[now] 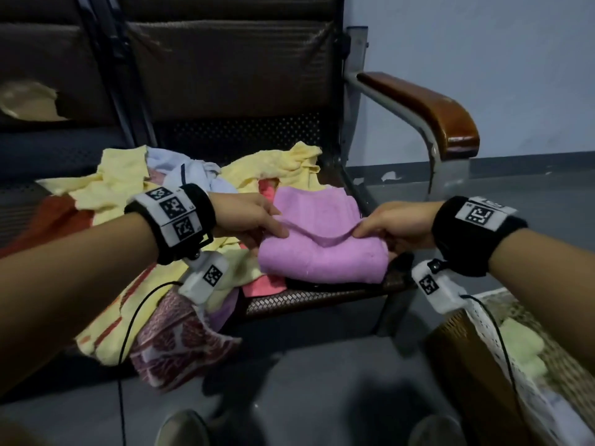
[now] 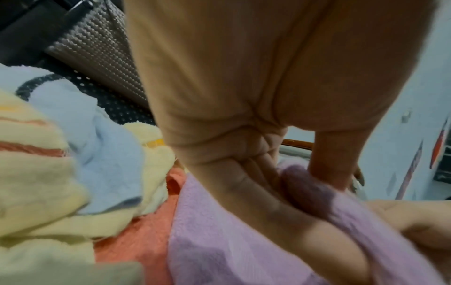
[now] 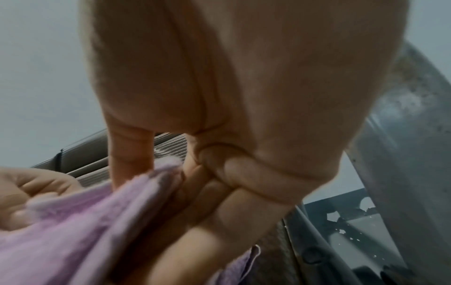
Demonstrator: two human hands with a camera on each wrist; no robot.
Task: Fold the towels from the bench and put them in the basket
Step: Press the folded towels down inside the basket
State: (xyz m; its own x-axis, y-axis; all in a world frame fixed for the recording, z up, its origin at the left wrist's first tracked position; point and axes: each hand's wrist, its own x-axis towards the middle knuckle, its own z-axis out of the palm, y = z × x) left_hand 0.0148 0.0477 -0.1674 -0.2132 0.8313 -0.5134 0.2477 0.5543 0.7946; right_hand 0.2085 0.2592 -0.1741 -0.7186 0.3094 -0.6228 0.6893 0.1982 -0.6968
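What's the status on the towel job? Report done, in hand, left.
Done: at least one pale folded towel lies in the basket. In hand: the left hand and right hand each pinch an edge of the pink towel, partly folded on the bench. Left: the heap of unfolded towels beside it.

Head downward; wrists close on pink towel (image 1: 322, 249)

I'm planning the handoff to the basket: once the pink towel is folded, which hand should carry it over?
Probably the right hand. It already pinches the pink towel, and the basket sits low on that side. The left hand would have to cross over.
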